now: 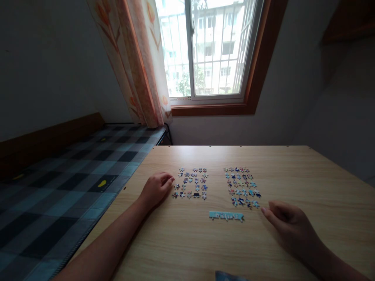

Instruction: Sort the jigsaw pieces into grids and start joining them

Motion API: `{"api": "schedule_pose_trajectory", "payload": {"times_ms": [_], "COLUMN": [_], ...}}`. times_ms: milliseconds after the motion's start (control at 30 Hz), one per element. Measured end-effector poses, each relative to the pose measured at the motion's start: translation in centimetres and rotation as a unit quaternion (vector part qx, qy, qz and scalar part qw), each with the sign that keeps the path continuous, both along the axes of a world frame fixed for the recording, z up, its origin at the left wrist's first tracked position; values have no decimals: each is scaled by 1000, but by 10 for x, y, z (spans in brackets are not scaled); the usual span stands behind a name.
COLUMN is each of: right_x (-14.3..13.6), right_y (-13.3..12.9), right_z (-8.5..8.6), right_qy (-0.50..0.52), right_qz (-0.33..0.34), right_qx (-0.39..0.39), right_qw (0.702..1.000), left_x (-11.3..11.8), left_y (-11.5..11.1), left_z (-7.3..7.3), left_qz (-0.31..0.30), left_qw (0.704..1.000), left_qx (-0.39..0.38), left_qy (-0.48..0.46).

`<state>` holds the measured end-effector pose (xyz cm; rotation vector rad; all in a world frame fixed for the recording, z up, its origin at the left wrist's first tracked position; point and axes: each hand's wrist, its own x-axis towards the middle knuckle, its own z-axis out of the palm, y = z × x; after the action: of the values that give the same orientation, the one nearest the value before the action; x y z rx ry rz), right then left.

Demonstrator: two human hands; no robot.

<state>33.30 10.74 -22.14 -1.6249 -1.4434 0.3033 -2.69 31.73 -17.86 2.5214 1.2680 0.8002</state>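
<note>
My left hand (158, 188) rests on the table beside the left group of loose jigsaw pieces (196, 194), its fingers curled together close to the group's left edge. Whatever those fingers might hold is hidden. Set out in rough rows is a second group of jigsaw pieces (240, 201), right of the first. Just off its lower right corner is my right hand (288, 223), closed, with the thumb pointing at the pieces; the inside of its grip is in shadow. A joined light-blue jigsaw strip (226, 215) lies nearer to me, below the right group and apart from both hands.
The wooden table (175, 242) reaches back towards the wall under a barred window (216, 50). A bed with a checked cover (73, 175) adjoins its left side. A patterned curtain (137, 58) hangs behind. Some dark object (228, 276) pokes in at the bottom edge.
</note>
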Motion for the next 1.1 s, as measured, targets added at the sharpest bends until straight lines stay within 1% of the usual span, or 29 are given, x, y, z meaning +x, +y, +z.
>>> {"api": "schedule_pose_trajectory", "payload": {"times_ms": [133,200,267,367,467,567,700,767,833,933,1000,1100], "right_x": [0,0,0,1,0,-2,-4,-5,-5,-5,-4,-4], "right_y": [0,0,0,2,3,3,3,3,4,5,6,7], "right_z": [-1,-1,-2,-3,-1,1,3,4,4,3,3,1], "right_qy": [-4,-3,-1,1,2,1,4,5,5,7,9,9], "right_qz": [-4,-4,-3,-3,-4,-2,4,6,6,8,9,12], "right_qx": [1,-2,-7,-8,-6,-2,4,7,11,14,18,29], "right_qw": [1000,1000,1000,1000,1000,1000,1000,1000,1000,1000,1000,999], "left_x": [3,10,20,35,44,46,45,44,44,46,49,57], "left_y": [-5,-13,-24,-40,-47,-47,-46,-46,-45,-40,-35,-27], "left_z": [0,0,0,-3,-5,-3,0,1,2,6,10,17], "left_qz": [-16,-22,-22,-3,0,-16,-37,-28,-7,9,10,13], "left_qw": [998,996,992,988,984,982,986,988,989,987,986,984], "left_qx": [53,83,97,87,45,14,37,62,86,105,99,64], "left_qy": [10,36,74,128,171,185,156,135,122,123,134,167]}}
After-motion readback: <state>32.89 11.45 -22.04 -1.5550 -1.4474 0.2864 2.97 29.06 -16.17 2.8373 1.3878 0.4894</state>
